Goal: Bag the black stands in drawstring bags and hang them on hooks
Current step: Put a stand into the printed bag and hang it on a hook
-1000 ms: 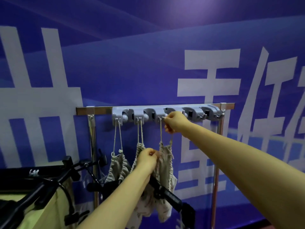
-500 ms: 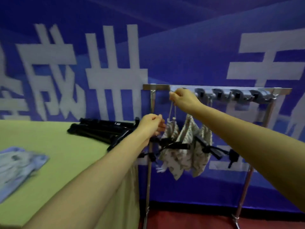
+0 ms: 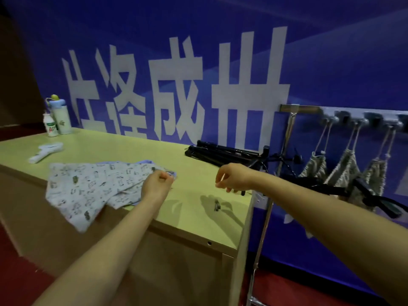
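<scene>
Hands apart: left hand (image 3: 157,186) fisted; right hand (image 3: 234,178) loose.

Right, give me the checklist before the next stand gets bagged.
1. Empty drawstring bags on the table: ok, piled near the front edge.
2. Black stands left to bag: ok, folded at the table's back.
3. Right hand free: ok, holds nothing.
4. Left hand gripping a bag: cannot tell.
5. Three bagged stands hanging: ok.
6. Spare hook on the hook rail: cannot tell, rail cut off.
</scene>
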Demonstrator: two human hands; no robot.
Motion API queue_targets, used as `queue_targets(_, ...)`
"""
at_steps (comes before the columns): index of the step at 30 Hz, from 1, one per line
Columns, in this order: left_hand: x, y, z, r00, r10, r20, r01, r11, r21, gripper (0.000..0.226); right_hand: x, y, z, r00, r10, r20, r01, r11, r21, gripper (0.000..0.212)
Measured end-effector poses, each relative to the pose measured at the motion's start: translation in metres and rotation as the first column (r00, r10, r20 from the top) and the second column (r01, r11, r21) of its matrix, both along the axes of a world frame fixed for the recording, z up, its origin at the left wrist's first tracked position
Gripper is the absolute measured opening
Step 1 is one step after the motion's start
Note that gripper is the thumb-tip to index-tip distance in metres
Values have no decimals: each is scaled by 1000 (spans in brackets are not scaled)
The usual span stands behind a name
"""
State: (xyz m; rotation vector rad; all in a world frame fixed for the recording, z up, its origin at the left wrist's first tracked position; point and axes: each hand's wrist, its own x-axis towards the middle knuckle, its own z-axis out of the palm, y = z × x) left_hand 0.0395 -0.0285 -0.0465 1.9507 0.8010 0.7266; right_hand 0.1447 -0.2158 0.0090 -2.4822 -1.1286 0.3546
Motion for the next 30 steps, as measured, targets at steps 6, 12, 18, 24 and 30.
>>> queue_targets(6, -7, 19, -13, 997, 49, -55, -43, 993, 106, 13, 2, 24, -27, 998, -55, 27, 58, 989, -134, 28)
queue_targets(12, -8, 43, -25, 980, 163, -116, -128, 955, 266, 28, 7, 32, -41, 993, -93, 79, 109, 969, -221, 40)
queue_targets(18, -4, 48, -33, 986, 139, -92, -116, 969, 219, 35, 12, 36, -49, 974, -145, 173, 175, 969, -175, 39)
queue_targets(24, 0, 54, -39, 980, 142, -139, -108, 968, 229, 38, 21, 37, -55, 969, -205, 141, 228, 958, -174, 35)
queue_targets(30, 2, 60, -43, 969, 218, -117, -196, 964, 179, 29, 28, 39, -64, 967, -229, 113, 244, 961, -134, 26)
